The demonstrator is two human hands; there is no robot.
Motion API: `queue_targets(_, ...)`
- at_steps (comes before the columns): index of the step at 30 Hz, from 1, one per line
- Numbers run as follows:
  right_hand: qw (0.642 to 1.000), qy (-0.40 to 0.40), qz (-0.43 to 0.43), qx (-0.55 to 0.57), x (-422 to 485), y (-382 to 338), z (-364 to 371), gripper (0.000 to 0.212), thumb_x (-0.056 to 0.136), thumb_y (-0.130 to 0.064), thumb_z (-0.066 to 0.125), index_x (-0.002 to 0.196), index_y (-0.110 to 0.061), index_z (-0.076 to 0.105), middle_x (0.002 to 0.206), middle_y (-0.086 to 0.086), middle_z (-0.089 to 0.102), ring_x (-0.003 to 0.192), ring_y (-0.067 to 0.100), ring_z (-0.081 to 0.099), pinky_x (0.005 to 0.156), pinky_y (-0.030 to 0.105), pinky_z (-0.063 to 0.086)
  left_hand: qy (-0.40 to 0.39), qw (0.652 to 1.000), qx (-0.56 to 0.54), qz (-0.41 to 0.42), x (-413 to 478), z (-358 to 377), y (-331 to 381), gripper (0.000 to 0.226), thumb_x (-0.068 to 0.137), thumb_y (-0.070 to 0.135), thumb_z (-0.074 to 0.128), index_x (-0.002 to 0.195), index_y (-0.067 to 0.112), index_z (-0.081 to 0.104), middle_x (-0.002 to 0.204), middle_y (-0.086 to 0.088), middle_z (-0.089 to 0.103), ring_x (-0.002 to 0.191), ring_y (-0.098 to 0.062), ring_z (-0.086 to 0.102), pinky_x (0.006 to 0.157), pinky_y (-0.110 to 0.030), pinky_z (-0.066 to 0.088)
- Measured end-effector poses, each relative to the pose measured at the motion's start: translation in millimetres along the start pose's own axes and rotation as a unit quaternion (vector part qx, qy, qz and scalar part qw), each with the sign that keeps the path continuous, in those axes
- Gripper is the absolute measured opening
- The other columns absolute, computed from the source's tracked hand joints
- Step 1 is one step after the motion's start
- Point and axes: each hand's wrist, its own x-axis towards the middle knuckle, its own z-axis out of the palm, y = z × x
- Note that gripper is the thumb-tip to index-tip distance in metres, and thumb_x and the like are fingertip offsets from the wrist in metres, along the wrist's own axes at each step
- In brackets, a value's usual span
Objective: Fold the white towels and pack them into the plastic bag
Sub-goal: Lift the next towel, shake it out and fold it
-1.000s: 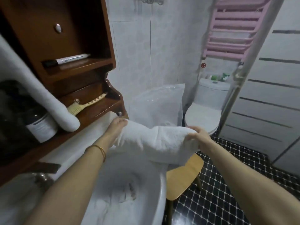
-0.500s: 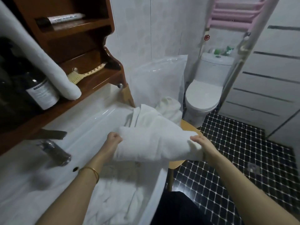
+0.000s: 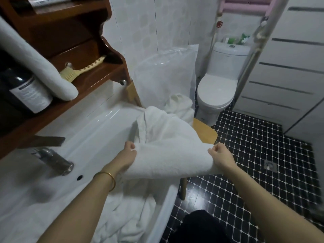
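1. While pinching one white towel point(image 3: 168, 146) at two corners, left hand point(image 3: 128, 151) and right hand point(image 3: 220, 155) both clenched on it, above the sink point(image 3: 98, 123); fold unfinished.
2. Loose towels point(image 3: 126, 216) heaped in the basin, crumpled towel point(image 3: 178, 104) on the chair point(image 3: 205, 132): likely unfolded.
3. Plastic bag point(image 3: 164, 76) upright behind chair; contents unclear, packing seemingly not begun.

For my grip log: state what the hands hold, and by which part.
Both hold one white towel, draped between them. The left hand grips the near edge at its left end, and the right hand grips the same edge at its right end.
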Motion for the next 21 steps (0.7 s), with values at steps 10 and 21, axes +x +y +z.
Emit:
queue_targets(10,0.913,-0.048,-0.322,-0.247,-36.8,-16.6,2.7,0.081,0.078,-0.069,0.054,0.141,-0.020,0.040,0.150,0.005,0.032,0.135,0.023,0.032,0.112,0.040,0.024,-0.135,0.982,-0.061,-0.119,19.6,-13.3,25.3,0.037,0.095,0.006,0.043,0.124,-0.016,0.047,0.127,-0.028,0.053,0.115,-0.036,0.053,0.086,-0.041,0.045)
queue_targets(21,0.819,-0.015,-0.385,-0.425,-28.3,-35.4,32.4,0.064,0.079,-0.024,0.053,0.139,-0.031,0.029,0.115,0.002,0.056,0.102,0.030,0.057,0.082,0.039,0.045,-0.199,0.957,-0.115,-0.175,4.1,-30.2,29.4,0.031,0.096,0.015,0.049,0.109,-0.010,0.061,0.076,-0.012,0.071,0.077,-0.027,0.065,0.056,-0.025,0.052)
